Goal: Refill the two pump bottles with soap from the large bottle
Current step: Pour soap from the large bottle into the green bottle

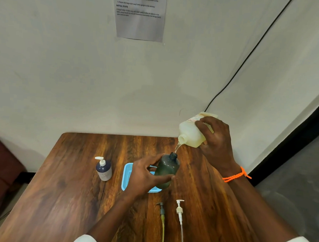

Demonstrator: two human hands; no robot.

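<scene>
Far left on the wooden worktop (62, 189), a dark blue pump bottle (104, 169) is seen standing upright, white pump head fitted, spout pointed left. It is well apart from both hands.

Right of it, a light blue tray (126, 176) is laid flat, partly covered by the left hand (144, 177). That hand is curled partway around the dark green bottle (166, 170), thumb on the far side, fingers (166, 177) wrapped on the near side; the bottle is gripped at mid-body. The bottle is uncapped, open neck pointed up and slightly right, long axis near vertical with a small tilt. Whether its base rests on the tray or the worktop cannot be told.

Near edge, two removed pump heads are laid flat with tubes pointed toward the viewer: a dark pump (161, 210) with a yellowish tube, and just right of it a white pump (179, 210) with a clear tube. Neither is touched.

Up and right of the green bottle, the large bottle (190, 132) of pale yellow soap is held tipped by the right hand (216, 140), which is closed around its body, fingers over the label side. Its long axis is slanted, mouth pointed down-left. A thin soap stream (177, 147) is seen between its mouth and the green bottle's neck. An orange bracelet (235, 175) is worn on the right wrist.

On the wall behind, a printed sheet (140, 14) is stuck and a black cable (251, 51) is run diagonally.
</scene>
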